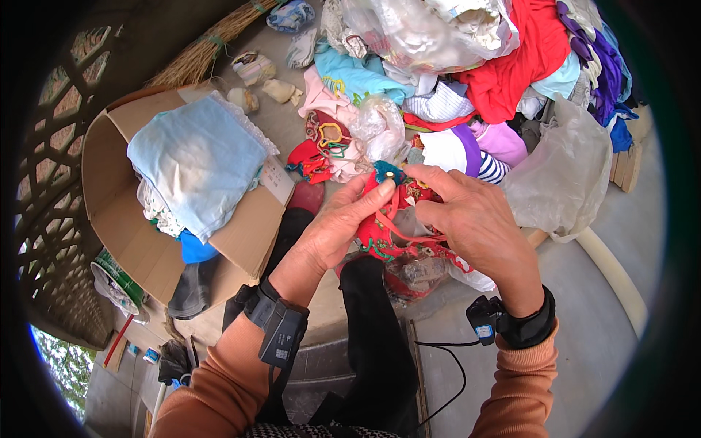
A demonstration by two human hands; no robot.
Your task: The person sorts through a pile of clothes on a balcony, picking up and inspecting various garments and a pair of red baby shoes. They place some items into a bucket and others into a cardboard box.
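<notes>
Between my two hands is a small red patterned cloth item (378, 232) with a teal knitted patch, a round button and thin red straps. My left hand (345, 219) pinches it near the button, thumb on top. My right hand (465, 211) has its index finger at the teal patch's right side, the other fingers curled over the red cloth. What those curled fingers grip is hidden. Just beyond lie a crumpled clear plastic bag (379, 123) and small red and pink cloth pieces (312, 159). A clear plastic bag with red contents (416, 276) sits below the hands.
A cardboard box (120, 219) with a light blue garment (191, 159) on top stands at left. A large clothes heap with a red garment (526, 65) fills the upper right. Nearby are an empty-looking plastic bag (569, 175), a straw broom (202, 49) and a pale curved tube (613, 279).
</notes>
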